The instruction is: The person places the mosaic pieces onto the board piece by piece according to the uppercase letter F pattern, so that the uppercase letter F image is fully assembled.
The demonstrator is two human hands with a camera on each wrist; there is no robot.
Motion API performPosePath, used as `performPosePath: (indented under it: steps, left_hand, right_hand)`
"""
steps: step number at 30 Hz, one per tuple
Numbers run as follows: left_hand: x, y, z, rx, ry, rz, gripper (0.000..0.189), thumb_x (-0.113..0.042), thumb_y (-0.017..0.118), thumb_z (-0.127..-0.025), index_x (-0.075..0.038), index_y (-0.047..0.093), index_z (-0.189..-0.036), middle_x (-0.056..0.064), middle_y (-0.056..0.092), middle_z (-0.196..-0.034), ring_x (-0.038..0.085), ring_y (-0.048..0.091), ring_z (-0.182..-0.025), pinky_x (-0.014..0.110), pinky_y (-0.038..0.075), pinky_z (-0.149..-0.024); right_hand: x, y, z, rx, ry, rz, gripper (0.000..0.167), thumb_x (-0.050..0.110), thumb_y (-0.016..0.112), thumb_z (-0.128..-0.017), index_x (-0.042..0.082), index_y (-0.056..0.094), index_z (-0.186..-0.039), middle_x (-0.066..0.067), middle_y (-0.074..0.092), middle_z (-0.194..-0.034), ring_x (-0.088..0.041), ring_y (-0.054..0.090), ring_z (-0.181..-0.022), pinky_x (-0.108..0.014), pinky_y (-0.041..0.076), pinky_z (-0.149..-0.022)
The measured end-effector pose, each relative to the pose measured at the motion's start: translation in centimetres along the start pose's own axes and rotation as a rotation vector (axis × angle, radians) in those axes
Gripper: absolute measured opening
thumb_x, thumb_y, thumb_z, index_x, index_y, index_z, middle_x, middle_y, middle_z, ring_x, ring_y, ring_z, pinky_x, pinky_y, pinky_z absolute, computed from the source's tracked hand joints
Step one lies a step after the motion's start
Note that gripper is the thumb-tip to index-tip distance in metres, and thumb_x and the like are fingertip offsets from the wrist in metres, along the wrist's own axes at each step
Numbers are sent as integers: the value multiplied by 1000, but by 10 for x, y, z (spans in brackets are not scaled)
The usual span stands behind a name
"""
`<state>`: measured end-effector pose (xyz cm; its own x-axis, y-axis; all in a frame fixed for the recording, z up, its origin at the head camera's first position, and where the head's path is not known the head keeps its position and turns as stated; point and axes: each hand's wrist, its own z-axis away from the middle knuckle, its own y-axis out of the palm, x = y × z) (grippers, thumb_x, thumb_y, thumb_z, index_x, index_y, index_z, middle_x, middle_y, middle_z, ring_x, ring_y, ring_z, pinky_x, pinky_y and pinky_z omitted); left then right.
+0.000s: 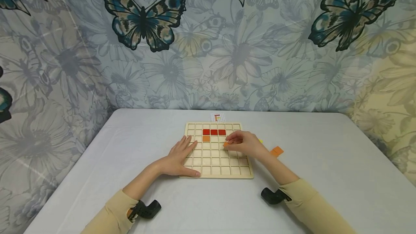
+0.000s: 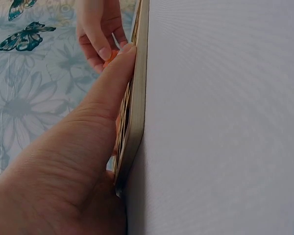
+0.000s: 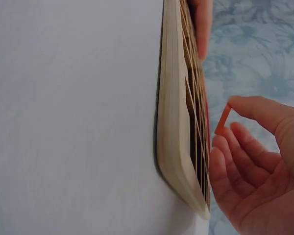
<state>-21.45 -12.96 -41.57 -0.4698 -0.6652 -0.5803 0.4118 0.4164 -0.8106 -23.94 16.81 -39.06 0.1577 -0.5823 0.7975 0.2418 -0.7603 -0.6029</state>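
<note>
A wooden board divided into square cells [image 1: 215, 170] lies on the white table. Three red square tiles [image 1: 213, 132] sit in a row in its upper part, and one orange tile [image 1: 206, 138] lies just below the leftmost red one. My left hand [image 1: 177, 158] rests spread on the board's left side, its thumb along the near edge. Between thumb and fingertips my right hand [image 1: 246, 143] pinches another orange square tile [image 3: 223, 119], held on edge above the right half of the grid. The cells beneath that hand are partly hidden.
Behind the board lies a small printed card with a coloured grid pattern [image 1: 217, 117]. Loose orange tiles [image 1: 277, 151] lie right of the board, beside the right wrist. A bit of yellow [image 1: 261, 141] shows behind the right hand. A butterfly-patterned wall covering [image 1: 227, 57] rises beyond the table.
</note>
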Motion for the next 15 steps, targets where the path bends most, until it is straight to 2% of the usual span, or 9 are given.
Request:
performPosePath:
  steps: [15]
  left_hand:
    - [0, 0, 0, 8, -11, -4, 108, -57, 73, -80, -9, 14, -157, 16, -5, -162, 32, -15, -147, 58, -1, -114]
  right_hand:
    - [21, 30, -18, 19, -93, 110, 24, 22, 83, -79, 11, 72, -97, 6, 67, -84, -10, 60, -77, -28, 49, -72]
